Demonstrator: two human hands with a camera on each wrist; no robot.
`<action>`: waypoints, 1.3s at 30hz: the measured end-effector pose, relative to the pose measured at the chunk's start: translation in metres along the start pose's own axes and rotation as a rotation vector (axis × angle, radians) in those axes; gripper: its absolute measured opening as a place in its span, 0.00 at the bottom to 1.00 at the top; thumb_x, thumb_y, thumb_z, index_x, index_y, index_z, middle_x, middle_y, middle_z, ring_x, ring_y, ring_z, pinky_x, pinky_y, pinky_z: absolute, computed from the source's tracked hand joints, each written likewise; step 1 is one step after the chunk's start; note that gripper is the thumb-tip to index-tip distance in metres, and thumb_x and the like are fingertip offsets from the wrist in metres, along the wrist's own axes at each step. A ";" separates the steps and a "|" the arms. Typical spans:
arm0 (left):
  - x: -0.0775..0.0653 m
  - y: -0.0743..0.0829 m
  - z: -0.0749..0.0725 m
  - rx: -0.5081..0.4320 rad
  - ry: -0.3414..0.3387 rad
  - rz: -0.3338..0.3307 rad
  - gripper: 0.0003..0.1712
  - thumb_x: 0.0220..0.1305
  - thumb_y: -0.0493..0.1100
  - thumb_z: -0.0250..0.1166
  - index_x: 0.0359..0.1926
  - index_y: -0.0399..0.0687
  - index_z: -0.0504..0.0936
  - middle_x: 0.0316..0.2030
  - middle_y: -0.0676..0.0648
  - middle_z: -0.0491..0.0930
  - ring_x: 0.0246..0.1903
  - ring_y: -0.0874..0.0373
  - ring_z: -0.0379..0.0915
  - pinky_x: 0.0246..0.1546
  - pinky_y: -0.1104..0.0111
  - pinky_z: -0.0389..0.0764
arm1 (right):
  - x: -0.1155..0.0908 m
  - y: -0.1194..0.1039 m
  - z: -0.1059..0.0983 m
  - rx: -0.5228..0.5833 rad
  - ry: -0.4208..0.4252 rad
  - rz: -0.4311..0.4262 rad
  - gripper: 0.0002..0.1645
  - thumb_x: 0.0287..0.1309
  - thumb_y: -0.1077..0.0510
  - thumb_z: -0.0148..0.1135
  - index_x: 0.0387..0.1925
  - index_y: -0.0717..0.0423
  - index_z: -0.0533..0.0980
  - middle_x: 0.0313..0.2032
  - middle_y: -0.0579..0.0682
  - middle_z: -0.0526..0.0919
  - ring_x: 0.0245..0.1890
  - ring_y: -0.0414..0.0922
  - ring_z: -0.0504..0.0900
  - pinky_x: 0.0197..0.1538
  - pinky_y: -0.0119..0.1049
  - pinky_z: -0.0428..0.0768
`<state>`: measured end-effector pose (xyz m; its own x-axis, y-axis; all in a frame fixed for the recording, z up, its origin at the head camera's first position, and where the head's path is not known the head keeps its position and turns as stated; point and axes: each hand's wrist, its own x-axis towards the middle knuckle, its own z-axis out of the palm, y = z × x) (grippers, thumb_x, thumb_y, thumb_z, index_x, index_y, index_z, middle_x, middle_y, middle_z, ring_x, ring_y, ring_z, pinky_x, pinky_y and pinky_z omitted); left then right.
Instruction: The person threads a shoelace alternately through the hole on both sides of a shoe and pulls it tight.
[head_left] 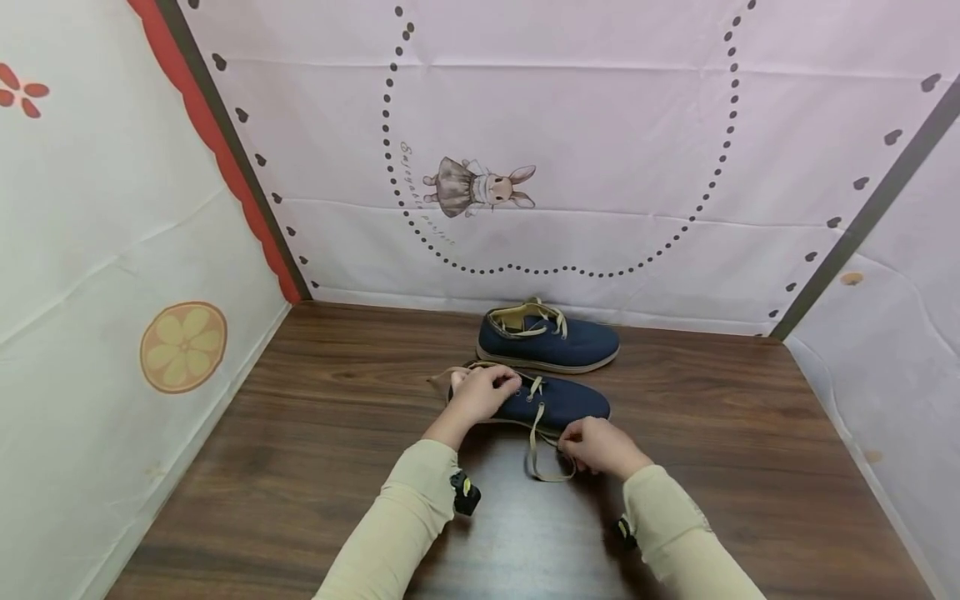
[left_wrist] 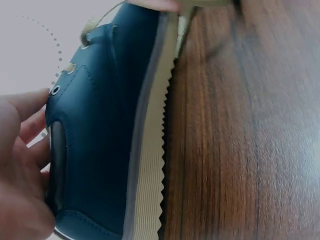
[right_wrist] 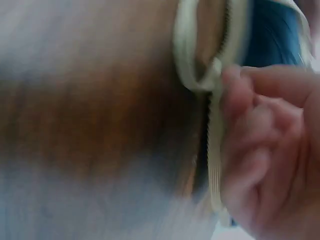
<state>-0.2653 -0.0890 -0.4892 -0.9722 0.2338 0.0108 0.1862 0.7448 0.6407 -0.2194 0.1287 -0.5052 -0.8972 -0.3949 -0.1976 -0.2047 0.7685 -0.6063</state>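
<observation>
A dark blue lace-up shoe [head_left: 573, 402] with a cream sole lies on the wooden table, its toe to the right. My left hand [head_left: 480, 395] grips its collar beside the eyelets; in the left wrist view the thumb and fingers [left_wrist: 30, 107] are bent at the opening's edge. A beige shoelace [head_left: 534, 446] hangs out of an eyelet over the near side and loops on the table. Near the toe, my right hand [head_left: 600, 446] pinches that lace between thumb and forefinger. The right wrist view is blurred, with the lace [right_wrist: 185, 55] looping by the fingertips.
A matching blue shoe [head_left: 588, 343], laced in beige, stands right behind the first one. Beyond it rises a back wall covered with printed cloth [head_left: 600, 167]. Side walls bound the brown wooden table [head_left: 337, 433] at left and right.
</observation>
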 end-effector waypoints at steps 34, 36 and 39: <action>0.005 -0.008 -0.020 -0.187 -0.247 0.097 0.31 0.65 0.40 0.59 0.67 0.50 0.62 0.29 0.54 0.80 0.29 0.61 0.69 0.46 0.56 0.51 | -0.024 -0.010 -0.006 -0.212 -0.249 0.111 0.21 0.39 0.44 0.74 0.14 0.50 0.72 0.13 0.42 0.69 0.11 0.39 0.64 0.17 0.33 0.63; 0.005 -0.009 -0.019 -0.175 -0.222 0.074 0.28 0.65 0.40 0.58 0.65 0.51 0.65 0.31 0.53 0.81 0.30 0.61 0.70 0.45 0.57 0.51 | -0.029 -0.011 -0.007 -0.229 -0.286 0.174 0.24 0.45 0.41 0.70 0.12 0.52 0.72 0.09 0.42 0.68 0.07 0.38 0.63 0.15 0.32 0.63; 0.006 -0.007 -0.018 -0.161 -0.194 0.023 0.23 0.67 0.41 0.57 0.62 0.51 0.69 0.33 0.52 0.80 0.34 0.59 0.73 0.47 0.56 0.50 | -0.035 -0.014 -0.002 -0.219 -0.323 0.260 0.31 0.48 0.36 0.65 0.08 0.56 0.73 0.04 0.44 0.66 0.04 0.38 0.63 0.13 0.32 0.65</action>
<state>-0.2746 -0.1039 -0.4798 -0.9196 0.3768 -0.1109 0.1679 0.6323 0.7563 -0.1861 0.1331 -0.4881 -0.7691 -0.2853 -0.5720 -0.0984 0.9370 -0.3351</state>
